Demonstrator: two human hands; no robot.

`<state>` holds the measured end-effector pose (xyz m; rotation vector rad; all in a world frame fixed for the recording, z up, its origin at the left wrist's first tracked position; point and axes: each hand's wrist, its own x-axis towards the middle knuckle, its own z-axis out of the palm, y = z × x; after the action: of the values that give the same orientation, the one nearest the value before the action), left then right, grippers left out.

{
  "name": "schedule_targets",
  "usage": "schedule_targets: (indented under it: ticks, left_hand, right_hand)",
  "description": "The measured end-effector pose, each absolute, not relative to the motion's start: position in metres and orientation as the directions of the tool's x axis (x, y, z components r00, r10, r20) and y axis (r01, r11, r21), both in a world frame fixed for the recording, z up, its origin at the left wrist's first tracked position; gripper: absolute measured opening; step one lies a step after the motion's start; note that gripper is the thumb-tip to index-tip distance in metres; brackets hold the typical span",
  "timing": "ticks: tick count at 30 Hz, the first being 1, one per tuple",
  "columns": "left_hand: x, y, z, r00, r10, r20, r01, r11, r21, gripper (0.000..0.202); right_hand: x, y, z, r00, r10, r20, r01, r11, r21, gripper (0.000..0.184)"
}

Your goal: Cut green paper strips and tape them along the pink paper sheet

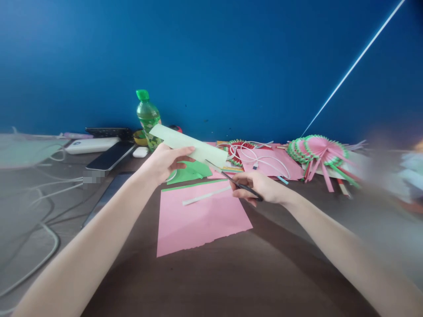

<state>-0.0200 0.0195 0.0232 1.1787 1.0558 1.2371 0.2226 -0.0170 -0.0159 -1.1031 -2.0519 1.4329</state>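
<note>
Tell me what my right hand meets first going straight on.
Likely the pale paper strip in the left hand; scissors in the right hand point at its lower edge. Depth unclear.

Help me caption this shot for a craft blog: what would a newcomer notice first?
At centre, the left hand lifts a pale strip above the table, and the right hand holds scissors near its lower edge. Under them lies a pink sheet. A green bottle stands behind against the blue wall, and pink-and-green fans lie at right.
</note>
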Motion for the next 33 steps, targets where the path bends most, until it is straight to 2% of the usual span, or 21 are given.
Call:
schedule_targets:
  ticks: [3,9,14,19,24,28,33]
  left_hand:
    - [-0.015,0.018,0.022,0.013,0.997,0.075,-0.199,-0.071,0.977,0.019]
    - [-0.011,0.02,0.018,-0.093,0.987,0.132,-0.418,-0.159,0.894,0.036]
    - [-0.003,0.019,0.013,-0.162,0.979,0.121,-0.586,-0.194,0.787,0.019]
    - [0.014,0.008,0.007,-0.152,0.986,0.066,-0.613,-0.146,0.776,0.014]
    - [0.017,0.003,0.007,-0.164,0.984,0.063,-0.606,-0.151,0.781,0.013]
    - [0.016,0.003,0.011,-0.185,0.981,0.067,-0.611,-0.168,0.773,0.012]
    - [0.025,-0.004,0.007,-0.11,0.991,0.077,-0.62,-0.129,0.774,0.011]
  right_hand:
    - [0.223,-0.015,-0.017,-0.603,0.793,-0.087,0.333,0.151,-0.931,0.028]
    - [0.216,-0.02,-0.021,-0.602,0.798,0.036,0.208,0.199,-0.958,0.022]
    - [0.202,-0.028,-0.03,-0.573,0.812,0.107,0.185,0.256,-0.949,0.016]
    - [0.192,-0.037,-0.038,-0.531,0.824,0.195,0.213,0.353,-0.911,0.014]
    - [0.187,-0.041,-0.041,-0.474,0.846,0.245,0.14,0.347,-0.927,0.016]
    - [0.185,-0.042,-0.041,-0.468,0.853,0.231,0.164,0.341,-0.926,0.014]
    - [0.183,-0.045,-0.04,-0.467,0.86,0.207,0.197,0.329,-0.924,0.012]
